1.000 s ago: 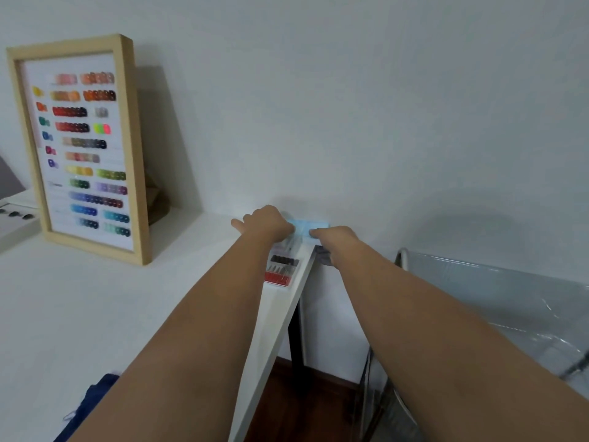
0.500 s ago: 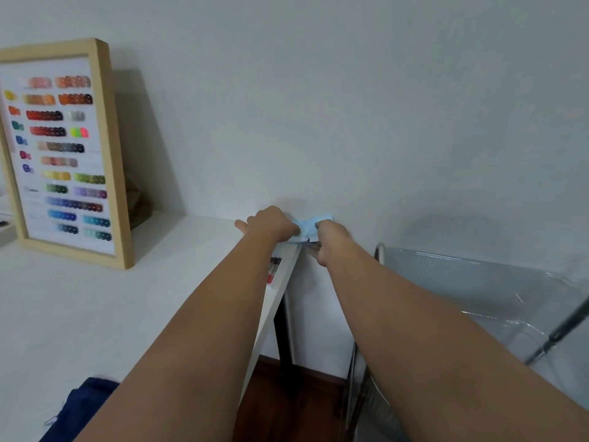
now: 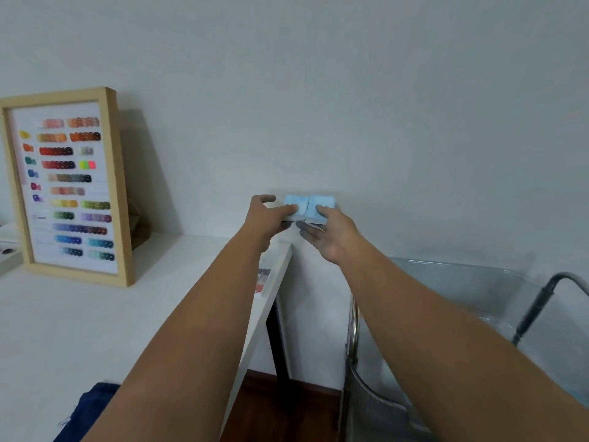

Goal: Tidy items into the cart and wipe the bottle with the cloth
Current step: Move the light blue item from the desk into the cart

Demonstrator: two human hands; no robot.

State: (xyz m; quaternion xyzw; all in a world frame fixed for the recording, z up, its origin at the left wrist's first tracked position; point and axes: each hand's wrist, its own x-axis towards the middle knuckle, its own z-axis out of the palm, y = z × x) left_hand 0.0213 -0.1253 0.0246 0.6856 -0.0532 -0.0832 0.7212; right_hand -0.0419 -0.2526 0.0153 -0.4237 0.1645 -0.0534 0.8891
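A: Obs. — hands?
B: Both raised past the far right corner of the table [image 3: 95,314], in front of the wall. Left hand [image 3: 267,218] pinches the left end of the light blue pack [image 3: 309,208], thumb on top. Right hand [image 3: 331,237] grips its right end, thumb on the blue face, fingers beneath.
A: Pack touching the table?
B: No, held in the air above the corner.
A: Cart?
B: Cart [image 3: 478,282] at right, clear-walled, just beside the table and below the pack.
A: Other entries?
B: Framed colour chart [image 3: 68,186] leans on the wall, far left. Small card [image 3: 263,280] near the table's right edge. Dark blue fabric [image 3: 92,409] at the near edge.
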